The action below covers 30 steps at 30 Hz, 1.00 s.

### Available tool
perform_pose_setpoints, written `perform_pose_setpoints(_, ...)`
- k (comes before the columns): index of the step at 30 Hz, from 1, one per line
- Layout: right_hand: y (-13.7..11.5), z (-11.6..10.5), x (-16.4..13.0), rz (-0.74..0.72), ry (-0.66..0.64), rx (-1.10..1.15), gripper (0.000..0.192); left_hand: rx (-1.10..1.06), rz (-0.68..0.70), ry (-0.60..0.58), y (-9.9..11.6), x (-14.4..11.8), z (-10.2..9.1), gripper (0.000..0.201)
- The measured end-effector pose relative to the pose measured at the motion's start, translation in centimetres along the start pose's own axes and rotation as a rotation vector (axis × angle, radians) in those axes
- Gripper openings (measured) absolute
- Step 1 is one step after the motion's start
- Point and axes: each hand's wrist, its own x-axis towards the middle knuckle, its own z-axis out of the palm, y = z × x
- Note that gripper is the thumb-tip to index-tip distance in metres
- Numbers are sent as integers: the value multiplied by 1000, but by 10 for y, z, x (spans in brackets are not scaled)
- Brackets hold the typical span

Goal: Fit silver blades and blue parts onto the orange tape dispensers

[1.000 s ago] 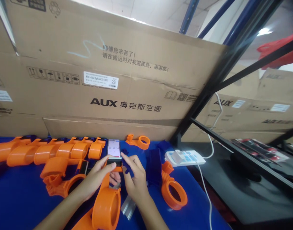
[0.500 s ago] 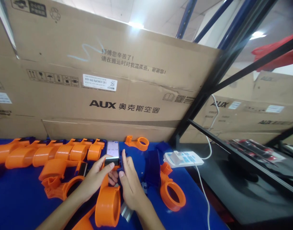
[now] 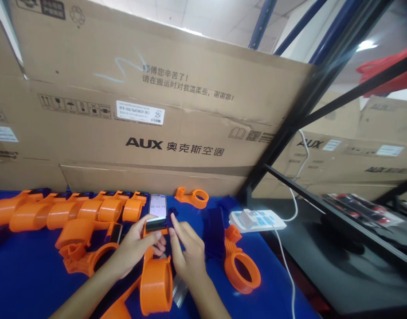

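Observation:
My left hand (image 3: pixel 135 248) is closed around the head of an orange tape dispenser (image 3: pixel 156 285), whose round hub hangs below toward me. At the head sit a black piece (image 3: pixel 156 224) and a pale toothed strip (image 3: pixel 156 219). Just to the right, my right hand (image 3: pixel 190 252) pinches a small dark blue plastic part (image 3: pixel 172 212) between thumb and forefinger; much of that part is hidden. Behind the hands lies a phone (image 3: pixel 158 204) showing a running timer. A metal strip (image 3: pixel 180 290) lies partly under my right forearm.
Several orange dispensers (image 3: pixel 64 213) with dark heads line the left back of the blue table (image 3: pixel 27 274). Others lie nearer, and one orange frame (image 3: pixel 242 271) is at right. A white power strip (image 3: pixel 256 220), dark blue bin (image 3: pixel 214 232) and black rack post (image 3: pixel 273 150) stand rightward.
My right hand has drawn slightly away from the dispenser head, with the dark blue part now beyond its fingertips. The held dispenser has shifted a little to the right.

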Motion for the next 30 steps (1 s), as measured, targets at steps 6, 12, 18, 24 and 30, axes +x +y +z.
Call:
perform_pose_setpoints(6,0,5,0,-74,11,-18,46,-43,-4,47,-2,2,-2,28)
perform_pose_setpoints(12,-1,11,-2,-23,34,104,44,-115,-16,83,-2,5,-3,29)
perform_pose_setpoints(18,-3,11,-2,13,47,122,44,-117,-4,84,1,2,-2,32)
perform_pose_setpoints(24,-2,9,0,-5,2,85,45,-102,-6,88,1,1,-2,33)
perform_pose_setpoints(30,1,6,-1,-29,-63,63,45,-287,-15,56,2,1,-5,33)
